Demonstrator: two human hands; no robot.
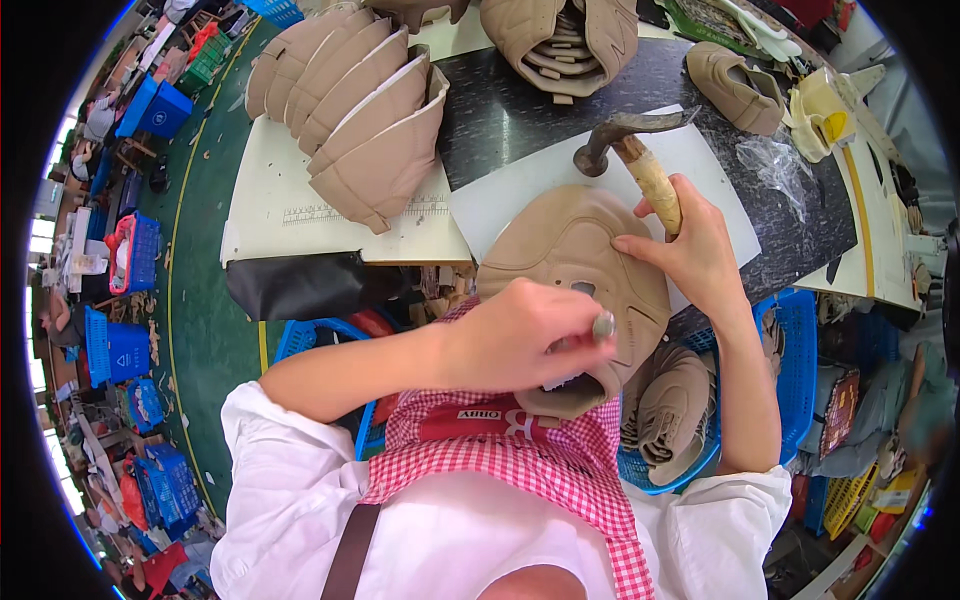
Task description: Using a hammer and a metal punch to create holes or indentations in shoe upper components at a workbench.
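A tan shoe upper [560,240] lies partly on a white sheet at the table's near edge, its lower end reaching over my lap. My right hand [700,240] is closed around the pale wrapped handle of a hammer [655,185], whose dark curved head points away from me. Its thumb presses on the upper's right side. My left hand [520,335] is closed above the upper's near part, slightly blurred. From that fist pokes the rounded grey-green end of a slim tool [603,325]; the rest is hidden.
Nested tan uppers [370,130] stand on the table's left, with another stack [560,50] at the back. A single tan shoe [735,88] and a crumpled clear bag [775,170] are at right. Below, a blue basket [797,370] stands beside more tan shoes [675,405].
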